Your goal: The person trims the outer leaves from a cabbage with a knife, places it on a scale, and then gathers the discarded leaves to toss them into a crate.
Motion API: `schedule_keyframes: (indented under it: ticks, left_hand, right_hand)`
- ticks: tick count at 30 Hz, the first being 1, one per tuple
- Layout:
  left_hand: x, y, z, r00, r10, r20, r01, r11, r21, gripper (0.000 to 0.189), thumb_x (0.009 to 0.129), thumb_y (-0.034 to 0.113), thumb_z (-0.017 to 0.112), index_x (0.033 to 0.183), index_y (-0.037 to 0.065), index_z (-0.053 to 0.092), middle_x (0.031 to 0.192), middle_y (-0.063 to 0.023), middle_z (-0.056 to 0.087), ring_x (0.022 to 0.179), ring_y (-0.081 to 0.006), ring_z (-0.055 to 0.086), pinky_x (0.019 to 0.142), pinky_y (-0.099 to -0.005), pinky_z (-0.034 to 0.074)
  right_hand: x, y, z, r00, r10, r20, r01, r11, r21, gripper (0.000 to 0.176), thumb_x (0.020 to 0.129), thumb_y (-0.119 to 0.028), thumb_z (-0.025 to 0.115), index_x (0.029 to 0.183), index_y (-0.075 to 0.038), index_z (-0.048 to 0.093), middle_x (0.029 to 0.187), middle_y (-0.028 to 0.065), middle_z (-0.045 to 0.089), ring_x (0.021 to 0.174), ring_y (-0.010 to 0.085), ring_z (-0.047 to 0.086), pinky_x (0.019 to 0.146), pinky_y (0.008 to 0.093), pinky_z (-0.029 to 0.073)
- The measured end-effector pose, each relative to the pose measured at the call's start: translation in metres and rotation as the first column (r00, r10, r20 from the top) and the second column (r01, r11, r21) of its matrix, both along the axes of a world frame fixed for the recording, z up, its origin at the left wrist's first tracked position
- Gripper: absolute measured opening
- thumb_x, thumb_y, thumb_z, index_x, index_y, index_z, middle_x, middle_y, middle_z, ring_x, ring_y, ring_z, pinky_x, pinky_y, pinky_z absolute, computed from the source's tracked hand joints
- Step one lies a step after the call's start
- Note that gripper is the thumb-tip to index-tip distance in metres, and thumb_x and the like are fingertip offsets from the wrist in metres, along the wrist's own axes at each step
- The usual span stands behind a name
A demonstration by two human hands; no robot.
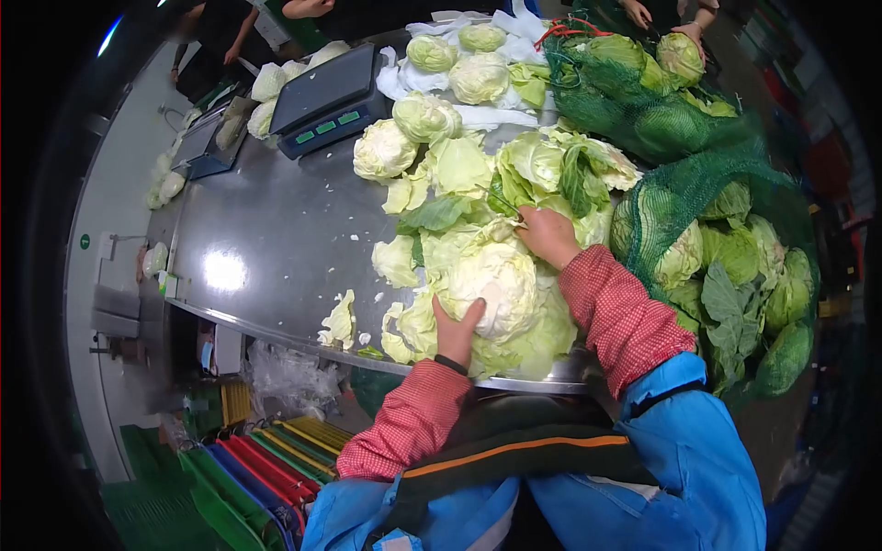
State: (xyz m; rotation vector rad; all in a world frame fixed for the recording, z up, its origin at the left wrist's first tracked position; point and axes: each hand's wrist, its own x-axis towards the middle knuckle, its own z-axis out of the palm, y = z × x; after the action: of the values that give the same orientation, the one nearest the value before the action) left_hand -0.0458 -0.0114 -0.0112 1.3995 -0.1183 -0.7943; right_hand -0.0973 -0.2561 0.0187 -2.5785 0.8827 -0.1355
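A pale, trimmed cabbage (496,286) sits on loose outer leaves at the near edge of the metal table, its cut stem side facing me. My left hand (457,332) grips its lower left side, thumb laid on the front. At the cabbage's upper right is my right hand (548,236), its fingers curled closed. A thin green strip (499,196) sticks out beyond those fingers; I cannot make out what it is. Loose cabbage leaves (459,165) are heaped behind, and a leaf scrap (340,320) lies to the left.
Green net sacks of cabbages (726,248) stand at the right. A digital scale (326,96) is on the steel table (276,220), with more cabbages (478,78) at the back. A co-worker's hand (689,37) holds a cabbage at the far right. Colored crates (266,468) sit below left.
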Motion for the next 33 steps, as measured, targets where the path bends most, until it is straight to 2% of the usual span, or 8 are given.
schedule_keyframes:
  ticks: [8, 12, 16, 20, 25, 29, 30, 33]
  left_hand:
    - [0.023, 0.014, 0.071, 0.863, -0.176, -0.473, -0.144, 0.812, -0.565, 0.06, 0.098, 0.035, 0.057, 0.145, 0.005, 0.037, 0.144, -0.0112, 0.048, 0.129, -0.0278, 0.05, 0.11, -0.0456, 0.04]
    - [0.029, 0.002, 0.063, 0.983, -0.062, -0.173, -0.026, 0.886, -0.462, 0.071, 0.091, 0.024, 0.067, 0.148, 0.006, 0.029, 0.143, -0.0121, 0.046, 0.13, -0.0291, 0.048, 0.111, -0.0443, 0.037]
    - [0.018, -0.011, 0.062, 0.983, -0.077, -0.164, -0.005, 0.893, -0.45, 0.07, 0.093, 0.025, 0.065, 0.149, 0.006, 0.028, 0.143, -0.0123, 0.046, 0.13, -0.0287, 0.048, 0.109, -0.0438, 0.039]
    - [0.007, -0.016, 0.068, 0.944, -0.144, -0.298, -0.01, 0.888, -0.46, 0.063, 0.099, 0.042, 0.052, 0.147, 0.005, 0.033, 0.147, -0.0129, 0.044, 0.132, -0.0297, 0.047, 0.111, -0.0479, 0.038]
    - [-0.005, -0.023, 0.082, 0.893, -0.198, -0.405, -0.037, 0.862, -0.505, 0.068, 0.097, 0.047, 0.053, 0.148, 0.007, 0.033, 0.148, -0.0108, 0.043, 0.134, -0.0289, 0.044, 0.111, -0.0478, 0.037]
    - [0.024, 0.008, 0.085, 0.96, -0.278, -0.014, 0.264, 0.924, -0.276, 0.074, 0.091, 0.046, 0.065, 0.148, 0.012, 0.032, 0.14, -0.0088, 0.047, 0.125, -0.0226, 0.049, 0.106, -0.0407, 0.039]
    - [0.061, 0.017, 0.082, 0.761, -0.453, 0.464, 0.497, 0.867, 0.032, 0.08, 0.088, 0.049, 0.068, 0.148, 0.011, 0.031, 0.135, -0.0082, 0.05, 0.119, -0.0206, 0.051, 0.1, -0.0375, 0.042]
    - [0.101, 0.009, 0.1, 0.739, -0.303, 0.601, 0.301, 0.948, 0.107, 0.07, 0.091, 0.043, 0.065, 0.145, 0.006, 0.038, 0.127, -0.0086, 0.055, 0.114, -0.02, 0.054, 0.095, -0.0337, 0.046]
  right_hand:
    - [-0.035, 0.009, 0.048, 0.992, -0.129, 0.003, 0.125, 0.966, 0.225, 0.049, 0.085, -0.049, 0.064, 0.105, -0.004, 0.063, 0.089, 0.0208, 0.068, 0.084, 0.0375, 0.066, 0.074, 0.045, 0.051]
    - [-0.039, 0.036, 0.094, 0.912, -0.338, 0.231, 0.091, 0.718, 0.69, 0.064, 0.084, -0.059, 0.063, 0.112, -0.001, 0.062, 0.098, 0.019, 0.069, 0.085, 0.0309, 0.067, 0.076, 0.0416, 0.05]
    - [-0.057, 0.048, 0.095, 0.852, -0.158, 0.5, -0.147, 0.843, 0.518, 0.053, 0.087, -0.035, 0.072, 0.124, 0.0, 0.056, 0.093, 0.0087, 0.065, 0.076, 0.0159, 0.063, 0.068, 0.0287, 0.049]
    - [-0.086, 0.063, 0.09, 0.808, -0.39, 0.441, -0.027, 0.724, 0.689, 0.041, 0.083, -0.031, 0.072, 0.108, -0.001, 0.061, 0.08, 0.0065, 0.062, 0.066, 0.0135, 0.06, 0.061, 0.0287, 0.048]
    - [-0.098, 0.072, 0.104, 0.856, -0.441, 0.271, 0.023, 0.556, 0.831, 0.066, 0.089, -0.037, 0.067, 0.138, -0.004, 0.038, 0.079, 0.0067, 0.063, 0.046, 0.0095, 0.05, 0.042, 0.0244, 0.041]
    - [-0.109, 0.06, 0.086, 0.72, -0.631, 0.288, -0.235, 0.169, 0.957, 0.07, 0.089, -0.033, 0.067, 0.143, -0.002, 0.034, 0.094, 0.0084, 0.062, 0.05, 0.0063, 0.052, 0.041, 0.0211, 0.043]
    - [-0.113, 0.055, 0.085, 0.715, -0.625, 0.312, -0.295, 0.135, 0.946, 0.07, 0.089, -0.032, 0.066, 0.143, -0.002, 0.034, 0.093, 0.0069, 0.062, 0.049, 0.006, 0.051, 0.041, 0.0209, 0.043]
    - [-0.116, 0.051, 0.089, 0.718, -0.582, 0.381, -0.425, 0.066, 0.903, 0.064, 0.089, -0.03, 0.066, 0.14, -0.002, 0.039, 0.088, 0.0015, 0.06, 0.051, 0.0032, 0.05, 0.042, 0.0192, 0.042]
